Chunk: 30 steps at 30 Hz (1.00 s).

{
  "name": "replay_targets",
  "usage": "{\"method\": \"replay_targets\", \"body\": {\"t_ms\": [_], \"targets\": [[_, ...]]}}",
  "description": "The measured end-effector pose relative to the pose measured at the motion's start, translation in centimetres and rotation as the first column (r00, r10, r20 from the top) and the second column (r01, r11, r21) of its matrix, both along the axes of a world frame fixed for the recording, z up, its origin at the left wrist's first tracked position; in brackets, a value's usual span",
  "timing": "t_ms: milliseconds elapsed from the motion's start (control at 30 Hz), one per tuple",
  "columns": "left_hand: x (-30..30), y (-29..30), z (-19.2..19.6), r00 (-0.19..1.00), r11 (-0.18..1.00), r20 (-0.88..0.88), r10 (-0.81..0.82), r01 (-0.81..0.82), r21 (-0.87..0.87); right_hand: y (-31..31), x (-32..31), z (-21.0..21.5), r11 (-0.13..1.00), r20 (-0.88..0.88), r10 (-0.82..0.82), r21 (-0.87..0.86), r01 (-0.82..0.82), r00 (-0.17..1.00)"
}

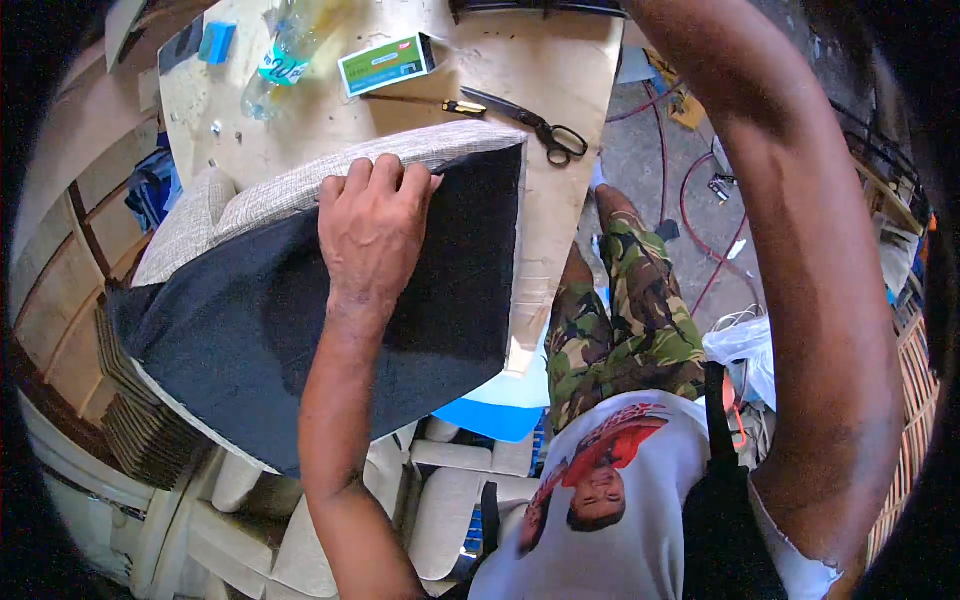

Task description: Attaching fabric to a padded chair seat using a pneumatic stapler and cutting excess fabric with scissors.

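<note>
My left hand (372,225) is closed on the upper edge of a black fabric (430,270), its knuckles up and the thumb side to the right. The fabric covers the near face of an upholstered piece (265,195) in light grey woven cloth, which lies tilted on the worktable (565,210). My right arm rises along the right side and leaves the picture at the top, so that hand is out of sight. Just beyond the fabric's top right corner lie black-handled scissors (550,135) and a yellow-and-black handled tool (460,106).
Farther back on the table are a green and white box (387,66), a clear plastic bottle (280,65) and a small blue block (217,42). A reddish hose (685,200) winds over the floor at right, near a white plastic bag (745,350). Grey upholstered seats (455,520) stand below the table.
</note>
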<state>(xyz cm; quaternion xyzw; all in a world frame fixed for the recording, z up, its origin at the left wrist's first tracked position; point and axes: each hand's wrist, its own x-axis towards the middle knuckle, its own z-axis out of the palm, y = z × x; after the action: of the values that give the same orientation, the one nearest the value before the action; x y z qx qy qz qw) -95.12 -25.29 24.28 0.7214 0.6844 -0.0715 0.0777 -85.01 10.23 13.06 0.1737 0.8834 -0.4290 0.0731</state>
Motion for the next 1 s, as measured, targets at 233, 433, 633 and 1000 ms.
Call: {"method": "replay_targets", "body": {"t_ms": [233, 433, 633, 1000], "targets": [[2.1, -0.3, 0.2, 1.000, 1.000, -0.023, 0.013, -0.012, 0.028, -1.0, 2.8, 0.1, 0.881, -0.009, -0.057, 0.470, 0.055, 0.998], [6.4, 2.5, 1.7, 0.997, 0.987, 0.056, 0.060, -0.068, 0.145, 2.2, 14.6, -1.8, 0.851, -0.027, -0.488, -0.238, 0.469, 0.872], [7.9, 9.1, -0.2, 0.904, 0.941, 0.283, 0.319, -0.338, 0.019, -3.8, 24.3, -3.5, 0.313, 0.118, -0.827, -0.717, 0.623, 0.550], [12.4, 16.0, -11.1, 0.491, 0.751, 0.588, 0.643, -0.252, -0.611, -6.1, 27.9, -10.0, -0.264, 0.455, -0.841, -0.818, 0.512, 0.294]]}}
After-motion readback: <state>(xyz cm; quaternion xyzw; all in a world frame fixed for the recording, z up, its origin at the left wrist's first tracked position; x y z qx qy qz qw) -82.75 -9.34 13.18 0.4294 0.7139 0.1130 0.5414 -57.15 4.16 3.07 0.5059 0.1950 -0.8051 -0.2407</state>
